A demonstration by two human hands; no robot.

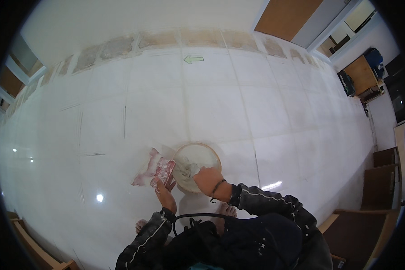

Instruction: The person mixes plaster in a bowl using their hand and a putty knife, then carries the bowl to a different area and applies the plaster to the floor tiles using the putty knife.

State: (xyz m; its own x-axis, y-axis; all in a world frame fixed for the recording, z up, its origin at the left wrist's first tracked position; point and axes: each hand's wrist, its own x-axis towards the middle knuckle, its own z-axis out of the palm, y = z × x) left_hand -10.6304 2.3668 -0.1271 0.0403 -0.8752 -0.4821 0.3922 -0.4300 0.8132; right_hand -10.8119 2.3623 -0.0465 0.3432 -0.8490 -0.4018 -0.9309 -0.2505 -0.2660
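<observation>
A round shallow bowl (207, 150) with a tan rim sits on the white tiled floor in front of me, holding grey-white paste. My right hand (207, 178) reaches into its near side, fingers down in the paste; whether it holds a tool there is hidden. My left hand (164, 189) grips the near end of a crumpled pink-and-white bag (153, 168) that lies just left of the bowl, touching its rim. A dark cord bracelet circles my right wrist. My bare feet (225, 209) show below the bowl.
Glossy white floor tiles (211, 103) stretch all around, with a green arrow sticker (193, 59) far ahead. Bare rough patches run along the wall's base (202, 38). Wooden chairs (382, 180) stand at the right, a wooden frame (31, 247) at lower left, and desks at far right.
</observation>
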